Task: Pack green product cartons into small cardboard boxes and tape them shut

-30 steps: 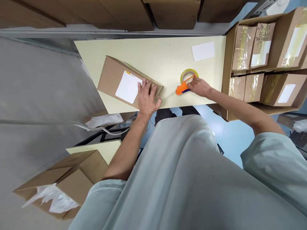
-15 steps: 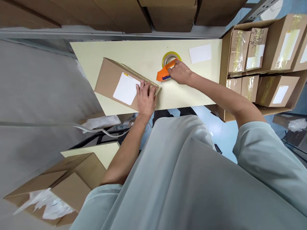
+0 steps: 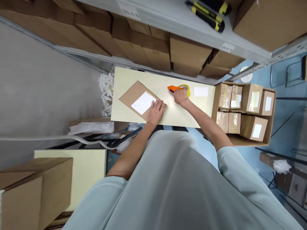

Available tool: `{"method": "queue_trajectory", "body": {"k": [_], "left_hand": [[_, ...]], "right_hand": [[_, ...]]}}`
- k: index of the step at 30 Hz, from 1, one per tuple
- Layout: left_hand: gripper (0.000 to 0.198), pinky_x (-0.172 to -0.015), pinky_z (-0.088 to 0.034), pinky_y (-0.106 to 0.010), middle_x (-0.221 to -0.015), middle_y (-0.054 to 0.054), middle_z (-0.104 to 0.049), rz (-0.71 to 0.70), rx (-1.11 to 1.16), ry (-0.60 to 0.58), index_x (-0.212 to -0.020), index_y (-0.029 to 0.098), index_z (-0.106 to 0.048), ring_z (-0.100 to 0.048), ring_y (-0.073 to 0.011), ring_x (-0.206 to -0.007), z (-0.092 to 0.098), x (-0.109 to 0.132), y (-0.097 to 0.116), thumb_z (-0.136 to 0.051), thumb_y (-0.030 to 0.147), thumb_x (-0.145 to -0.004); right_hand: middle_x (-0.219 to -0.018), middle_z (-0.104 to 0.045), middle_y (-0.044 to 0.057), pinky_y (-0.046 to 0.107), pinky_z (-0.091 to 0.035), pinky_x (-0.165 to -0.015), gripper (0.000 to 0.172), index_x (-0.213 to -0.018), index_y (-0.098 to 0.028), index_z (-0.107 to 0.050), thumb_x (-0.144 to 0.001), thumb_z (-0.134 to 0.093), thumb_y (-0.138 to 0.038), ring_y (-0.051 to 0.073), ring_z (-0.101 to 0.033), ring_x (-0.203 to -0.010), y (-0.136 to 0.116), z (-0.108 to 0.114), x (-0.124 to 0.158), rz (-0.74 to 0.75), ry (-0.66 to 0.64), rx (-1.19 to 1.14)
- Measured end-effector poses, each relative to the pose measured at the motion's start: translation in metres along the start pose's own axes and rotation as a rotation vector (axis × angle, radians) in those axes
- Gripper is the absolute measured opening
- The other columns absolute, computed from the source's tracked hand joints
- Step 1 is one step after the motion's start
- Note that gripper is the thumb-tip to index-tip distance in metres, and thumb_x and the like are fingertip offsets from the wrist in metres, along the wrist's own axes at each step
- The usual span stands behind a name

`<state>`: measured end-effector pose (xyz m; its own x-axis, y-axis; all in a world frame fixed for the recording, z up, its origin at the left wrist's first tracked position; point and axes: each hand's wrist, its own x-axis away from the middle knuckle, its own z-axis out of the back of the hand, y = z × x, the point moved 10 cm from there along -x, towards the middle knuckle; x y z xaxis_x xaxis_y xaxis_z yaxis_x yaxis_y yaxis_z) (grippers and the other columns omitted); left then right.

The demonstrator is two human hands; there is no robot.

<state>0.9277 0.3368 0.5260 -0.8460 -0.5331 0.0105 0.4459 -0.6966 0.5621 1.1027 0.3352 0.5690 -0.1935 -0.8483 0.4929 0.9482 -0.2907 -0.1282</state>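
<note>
A cardboard box [image 3: 134, 95] with a white label [image 3: 143, 103] lies at a slant on the pale table [image 3: 177, 118]. My left hand [image 3: 156, 111] rests on its right end with fingers stretched over the cardboard and the label's edge. To the right, my right hand [image 3: 181, 96] is closed around the handle of an orange tape dispenser [image 3: 173, 88]. The dispenser carries a roll of yellowish tape [image 3: 187, 90] and is just above or on the tabletop; I cannot tell which. A gap separates it from the box.
A white paper [image 3: 200, 91] lies right of the dispenser. Beyond it stands a large carton [image 3: 215, 99] holding several taped boxes. A shelf [image 3: 153, 19] with boxes and black-yellow cutters [image 3: 207, 14] runs along the back. An open carton [image 3: 55, 185] stands at lower left.
The camera view has shifted, showing more of the shelf. My right hand has turned the tape dispenser slightly, its orange tip now pointing further left. My left hand stays on the box.
</note>
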Motion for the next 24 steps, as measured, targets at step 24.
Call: {"method": "queue_trajectory", "body": {"k": [24], "left_hand": [[0.035,-0.107,-0.059,-0.051,-0.111,-0.011,-0.086,-0.203,0.021,0.667,-0.135,0.024,-0.078,-0.08,-0.0332,-0.11,0.319,-0.148,0.119,-0.056,0.023,-0.108]], "right_hand": [[-0.151,-0.079,0.028,0.039,-0.053,-0.124,0.045,-0.149,-0.004,-0.072,-0.112,-0.059,-0.025,0.033,-0.077,-0.142,-0.002,0.384,-0.027,-0.151,0.432,-0.01]]}}
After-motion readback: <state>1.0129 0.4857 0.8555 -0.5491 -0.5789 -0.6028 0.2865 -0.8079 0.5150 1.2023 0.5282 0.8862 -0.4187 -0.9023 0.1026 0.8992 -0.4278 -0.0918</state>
